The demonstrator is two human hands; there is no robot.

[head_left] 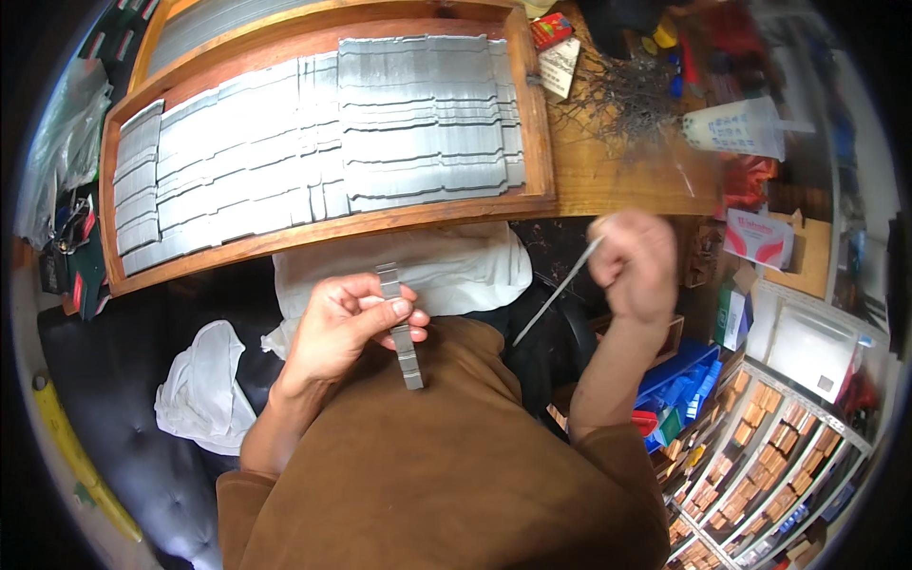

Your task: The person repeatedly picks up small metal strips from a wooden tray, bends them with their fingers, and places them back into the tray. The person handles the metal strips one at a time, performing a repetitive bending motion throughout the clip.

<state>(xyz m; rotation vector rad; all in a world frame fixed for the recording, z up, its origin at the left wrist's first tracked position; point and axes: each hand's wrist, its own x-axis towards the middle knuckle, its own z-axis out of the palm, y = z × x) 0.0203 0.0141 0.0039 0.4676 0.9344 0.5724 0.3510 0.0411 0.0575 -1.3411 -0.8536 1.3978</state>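
My left hand (332, 328) is in front of my body, its fingers closed around a narrow grey metal strip (409, 366) with several steps or joints along it. The thumb presses on the strip's face, and its two ends stick out above and below the fingers. On the right, my raised right hand (641, 266) is blurred by motion. Its fingers pinch one end of a thin grey rod (559, 293), which slants down to the left. Beyond both hands, a wooden tray (332, 229) is packed with rows of thin grey metal pieces (418, 123).
A wooden table (617, 185) carries a heap of thin dark scraps (632, 100) and a lidded drink cup (736, 128) with a straw. White cloth (475, 271) hangs below the tray. At right are a blue bin (684, 366) and a compartmented rack (769, 446) of small brownish blocks.
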